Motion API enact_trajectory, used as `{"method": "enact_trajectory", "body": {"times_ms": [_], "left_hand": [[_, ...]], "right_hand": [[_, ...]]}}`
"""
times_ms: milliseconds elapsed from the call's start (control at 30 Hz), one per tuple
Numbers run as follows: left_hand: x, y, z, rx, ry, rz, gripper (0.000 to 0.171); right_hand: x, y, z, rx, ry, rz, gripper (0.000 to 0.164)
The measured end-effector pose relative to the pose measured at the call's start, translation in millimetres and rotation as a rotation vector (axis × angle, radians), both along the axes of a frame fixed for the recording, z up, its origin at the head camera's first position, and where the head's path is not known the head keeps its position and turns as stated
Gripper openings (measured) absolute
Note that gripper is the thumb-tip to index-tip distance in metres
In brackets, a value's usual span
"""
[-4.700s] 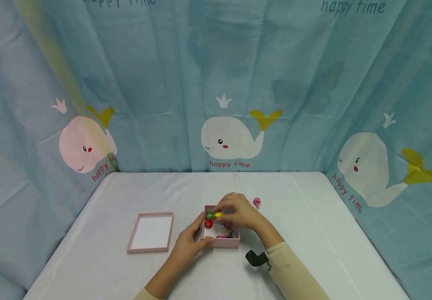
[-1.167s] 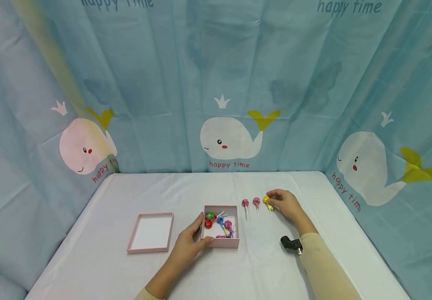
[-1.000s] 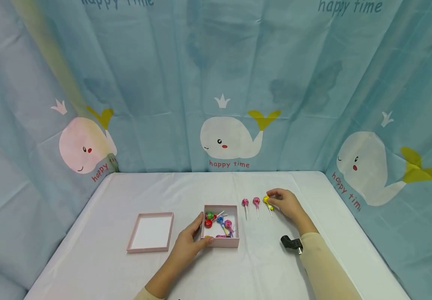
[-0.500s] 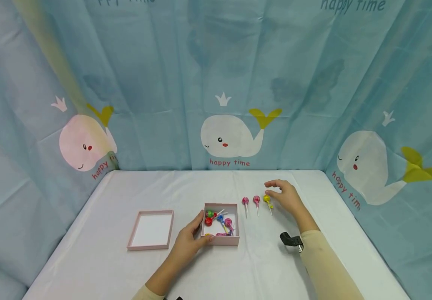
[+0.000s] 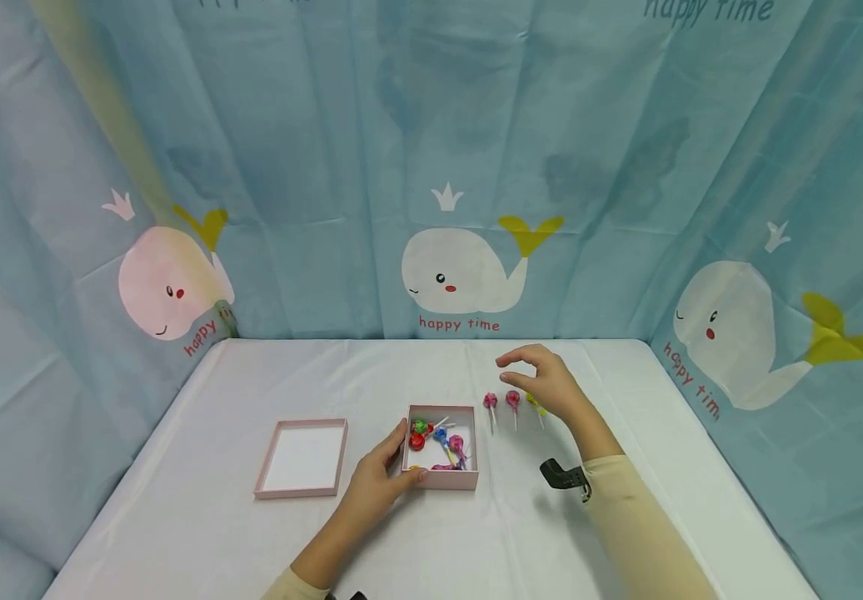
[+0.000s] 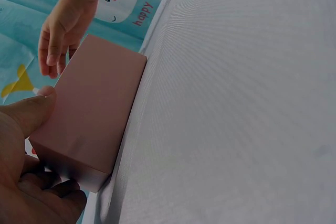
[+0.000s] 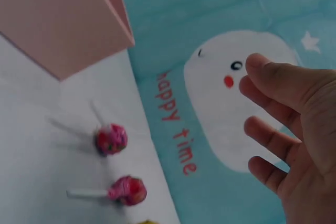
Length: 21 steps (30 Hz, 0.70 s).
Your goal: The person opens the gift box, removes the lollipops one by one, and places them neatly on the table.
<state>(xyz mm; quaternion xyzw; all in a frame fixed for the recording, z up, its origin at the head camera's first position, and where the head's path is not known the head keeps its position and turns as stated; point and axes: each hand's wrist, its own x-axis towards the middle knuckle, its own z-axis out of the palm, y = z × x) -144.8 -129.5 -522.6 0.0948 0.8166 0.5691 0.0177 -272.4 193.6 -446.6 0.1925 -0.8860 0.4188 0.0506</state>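
Observation:
My left hand [image 5: 373, 490] grips the near left corner of an open pink box [image 5: 446, 481], its thumb on the front wall. Inside lie several wrapped lollipops, among them a green one [image 5: 420, 426], a red one [image 5: 417, 442], a blue one [image 5: 441, 434] and a pink one [image 5: 456, 442]. To the right of the box, two pink lollipops [image 5: 491, 401] and a yellow lollipop [image 5: 541, 410] form a row, sticks toward me. Above that row hovers my right hand [image 5: 549, 385], thumb and fingers apart and holding nothing; the right wrist view shows its fingers bare. It partly covers the yellow lollipop.
The box's shallow pink lid [image 5: 302, 458] lies inner side up on the white table [image 5: 199, 533], left of the box. A blue whale-print curtain [image 5: 311, 275] surrounds the table at the back and sides. A black device [image 5: 562, 475] is attached at my right wrist.
My right hand took the yellow lollipop from the box, laid it beside the pink ones and let go. It has since risen and moved left. My left hand has stayed on the box.

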Motion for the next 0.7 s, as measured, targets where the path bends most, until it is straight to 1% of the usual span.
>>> {"method": "enact_trajectory", "body": {"times_ms": [167, 300, 567, 700], "left_hand": [[-0.4, 0.0, 0.0, -0.004, 0.008, 0.003, 0.094], [-0.3, -0.1, -1.6, -0.006, 0.024, -0.003, 0.094], [-0.3, -0.5, -2.5, 0.006, 0.023, -0.009, 0.093], [0.0, -1.1, -1.4, 0.002, 0.02, -0.011, 0.093]], "right_hand": [[9.9, -20.1, 4.8, 0.005, 0.012, 0.084, 0.019], [16.1, -34.5, 4.7, 0.0, 0.011, 0.128, 0.017], [19.4, -57.3, 4.0, 0.016, 0.067, 0.202, 0.018], [20.8, -66.9, 0.7, 0.042, 0.079, 0.237, 0.02]]}}
